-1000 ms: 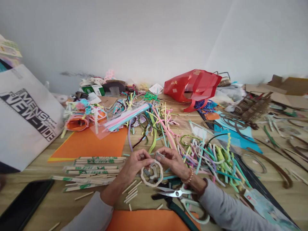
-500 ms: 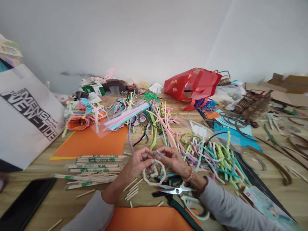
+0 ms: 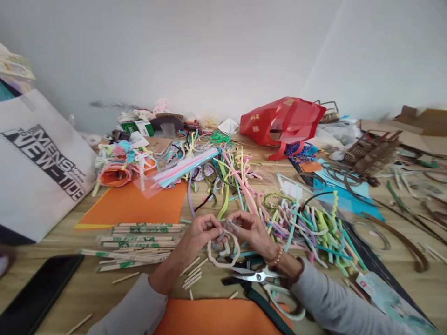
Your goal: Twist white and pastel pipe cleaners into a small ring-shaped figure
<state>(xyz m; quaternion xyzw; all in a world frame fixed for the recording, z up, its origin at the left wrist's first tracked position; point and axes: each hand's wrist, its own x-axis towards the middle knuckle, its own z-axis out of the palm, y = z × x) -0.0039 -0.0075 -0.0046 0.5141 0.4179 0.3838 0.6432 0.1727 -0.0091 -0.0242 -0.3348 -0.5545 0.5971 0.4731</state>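
My left hand (image 3: 206, 232) and my right hand (image 3: 249, 230) meet over the middle of the table, both with fingers pinched. Between them is a grey pipe cleaner (image 3: 231, 226), with one end in the right fingertips and another grey part at the left fingertips. A cream pipe cleaner ring (image 3: 210, 256) hangs below, joined to the grey piece; how they join is hidden by the fingers. Just under the ring lie open scissors (image 3: 258, 277) with pale handles, beside dark-green-handled cutters (image 3: 267, 309).
Wrapped chopsticks (image 3: 139, 242) and short cut sticks (image 3: 192, 278) lie left of the hands. Coloured pipe cleaners (image 3: 314, 228) pile up ahead and right. Orange sheets (image 3: 139, 204), a phone (image 3: 40, 291), a white bag (image 3: 42, 172) and a red bag (image 3: 279, 121) are around.
The fingertips have moved slightly apart, and more of the grey pipe cleaner shows between them. The ring stays in nearly the same place. The view has shifted a little.
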